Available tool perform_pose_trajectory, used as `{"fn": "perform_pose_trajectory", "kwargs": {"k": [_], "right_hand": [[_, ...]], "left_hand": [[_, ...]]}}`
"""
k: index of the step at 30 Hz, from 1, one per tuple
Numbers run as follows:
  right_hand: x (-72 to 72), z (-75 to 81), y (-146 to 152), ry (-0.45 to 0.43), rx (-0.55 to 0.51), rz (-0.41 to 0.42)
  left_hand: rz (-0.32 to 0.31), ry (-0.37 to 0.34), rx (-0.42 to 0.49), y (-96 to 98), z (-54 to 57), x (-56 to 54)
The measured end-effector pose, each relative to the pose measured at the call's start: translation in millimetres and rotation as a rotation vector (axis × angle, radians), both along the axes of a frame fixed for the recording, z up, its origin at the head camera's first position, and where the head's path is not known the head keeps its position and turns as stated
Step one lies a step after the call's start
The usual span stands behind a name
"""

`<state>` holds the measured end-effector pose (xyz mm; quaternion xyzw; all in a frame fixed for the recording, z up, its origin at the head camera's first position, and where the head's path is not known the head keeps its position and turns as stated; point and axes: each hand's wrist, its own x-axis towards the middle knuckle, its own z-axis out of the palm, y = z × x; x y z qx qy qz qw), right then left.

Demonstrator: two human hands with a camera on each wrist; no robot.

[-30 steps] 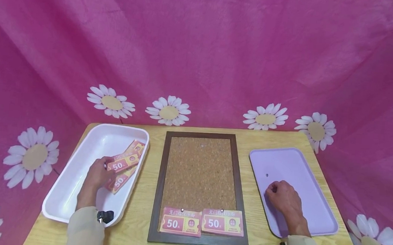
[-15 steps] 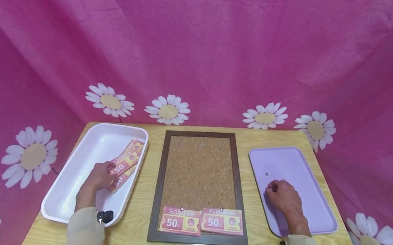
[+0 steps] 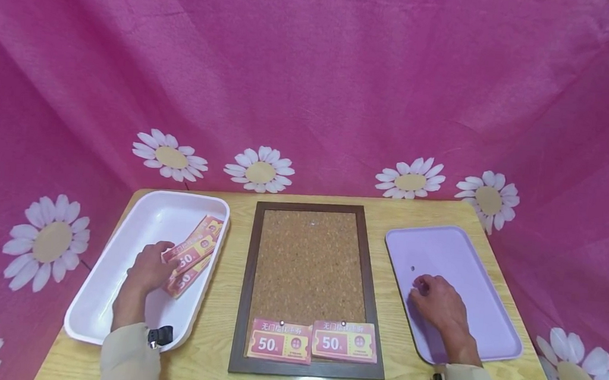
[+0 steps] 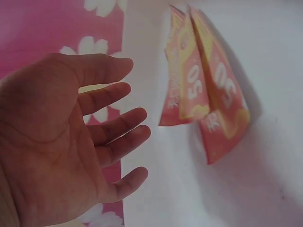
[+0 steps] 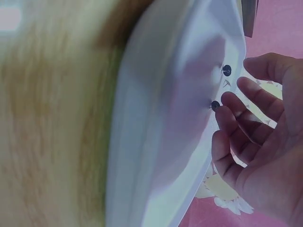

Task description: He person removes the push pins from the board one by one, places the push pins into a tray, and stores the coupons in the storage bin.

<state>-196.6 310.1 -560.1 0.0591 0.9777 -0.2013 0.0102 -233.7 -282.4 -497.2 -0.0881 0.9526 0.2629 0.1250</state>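
Note:
My left hand [image 3: 148, 268] is inside the white bin [image 3: 146, 216] at the left, beside several red and yellow "50" coupons [image 3: 204, 246]. Seen from the left wrist, its fingers [image 4: 124, 125] are spread, with a gap between them and the coupons [image 4: 188, 90]. Over the purple tray [image 3: 468, 286] at the right is my right hand [image 3: 443, 305], its fingers loosely bent and the thumb apart. Two dark-headed thumbtacks lie in the tray in the right wrist view: one tack [image 5: 227, 70] near the thumb, the other tack [image 5: 215, 105] right at the fingertips.
Between bin and tray lies a framed corkboard [image 3: 311, 268]. Two coupons sit side by side along its lower edge, a left coupon [image 3: 280, 344] and a right coupon [image 3: 345, 343], each with a tack at its top. A pink flowered cloth [image 3: 313, 83] hangs behind the wooden table [image 3: 206, 349].
My left hand reached onto the coupons half a second ago and has since drawn back slightly, fingers spread. My right thumb and index finger have parted a little over the tray.

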Motion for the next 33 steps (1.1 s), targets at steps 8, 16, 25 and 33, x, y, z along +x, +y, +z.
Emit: {"fn": "perform_pose_trajectory", "kwargs": {"k": [8,16,25,33], "right_hand": [[4.7,1.2,-8,0.036,-0.001,0.011],[9.9,4.0,-17,0.034,0.002,0.055],[15.0,5.9,-29,0.024,-0.002,0.076],[18.4,11.9,-42,0.072,0.013,0.111]], "left_hand": [[-0.014,-0.006,-0.005,8.6,9.1,4.1],[-0.033,0.018,0.005,26.8,18.9,11.2],[-0.076,0.103,0.002,43.1,18.1,23.6],[-0.071,0.128,0.020,50.4,14.8,30.3]]}}
